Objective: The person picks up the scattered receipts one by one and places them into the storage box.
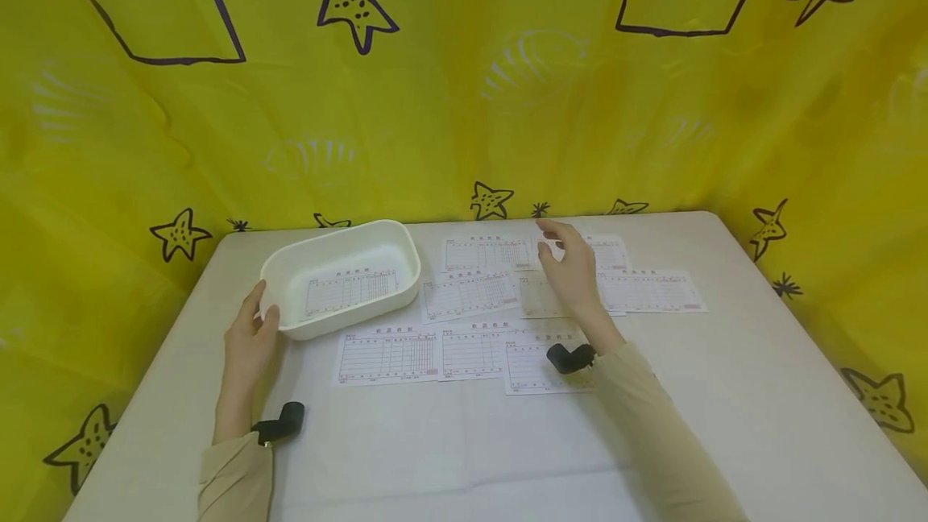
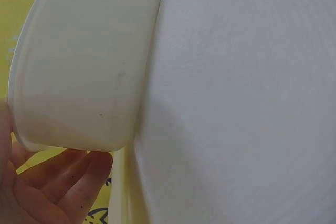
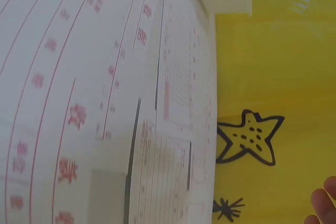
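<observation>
A white plastic basin [image 1: 348, 316] stands at the left of the table, with one printed receipt slip [image 1: 351, 290] lying in it. My left hand [image 1: 246, 341] holds the basin's left end, thumb and fingers around the corner; the left wrist view shows fingers [image 2: 86, 182] against its outer wall. Over the slips on the right hovers my right hand [image 1: 573, 268], fingers bent and parted from the thumb, nothing between them. Beneath it lies a shaded slip [image 1: 540, 296], partly covered by the hand. Only fingertips [image 3: 323, 203] show in the right wrist view.
Several more slips lie in rough rows, among them a front left slip [image 1: 387, 357], a front right slip [image 1: 532, 369] and a far right slip [image 1: 656, 292]; some overlap. A white cloth covers the table [image 1: 435, 457]. Behind hangs a yellow curtain [image 1: 435, 103] with starfish drawings.
</observation>
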The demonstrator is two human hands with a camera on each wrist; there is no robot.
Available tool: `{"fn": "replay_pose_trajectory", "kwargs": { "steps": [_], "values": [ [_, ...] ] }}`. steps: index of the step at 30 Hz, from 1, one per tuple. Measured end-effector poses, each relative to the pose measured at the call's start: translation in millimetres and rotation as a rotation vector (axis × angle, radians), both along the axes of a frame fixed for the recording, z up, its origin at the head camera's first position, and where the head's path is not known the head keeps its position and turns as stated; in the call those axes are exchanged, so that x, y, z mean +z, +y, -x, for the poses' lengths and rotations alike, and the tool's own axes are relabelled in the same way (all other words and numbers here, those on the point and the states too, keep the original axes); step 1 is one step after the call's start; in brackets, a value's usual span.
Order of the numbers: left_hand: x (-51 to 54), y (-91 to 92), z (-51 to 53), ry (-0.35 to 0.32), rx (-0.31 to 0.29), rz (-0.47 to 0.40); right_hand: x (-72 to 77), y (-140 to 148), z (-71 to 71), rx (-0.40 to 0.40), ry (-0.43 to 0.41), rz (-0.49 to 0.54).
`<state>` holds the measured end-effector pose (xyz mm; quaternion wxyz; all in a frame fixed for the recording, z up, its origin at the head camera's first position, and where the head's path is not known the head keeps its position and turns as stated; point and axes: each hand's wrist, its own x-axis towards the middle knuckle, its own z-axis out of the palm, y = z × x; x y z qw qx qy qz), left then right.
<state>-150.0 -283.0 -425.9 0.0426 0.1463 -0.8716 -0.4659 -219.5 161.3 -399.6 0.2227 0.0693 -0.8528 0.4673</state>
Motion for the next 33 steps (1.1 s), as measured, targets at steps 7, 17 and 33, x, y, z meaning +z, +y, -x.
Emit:
{"fn": "replay_pose_trajectory", "kwargs": {
  "steps": [7,17,33],
  "values": [
    [0.7,0.3,-0.1,0.018,0.001,-0.003,-0.3,36,-7.6,-0.053,0.002,0.032],
    [-1.5,-0.1,0.6,0.007,0.003,-0.016,-1.8,87,-16.0,-0.131,-0.006,-0.049],
    [1.5,1.3,-0.6,0.016,0.006,-0.010,-7.2,158,-24.3,-0.148,-0.170,-0.251]
  ]
}}
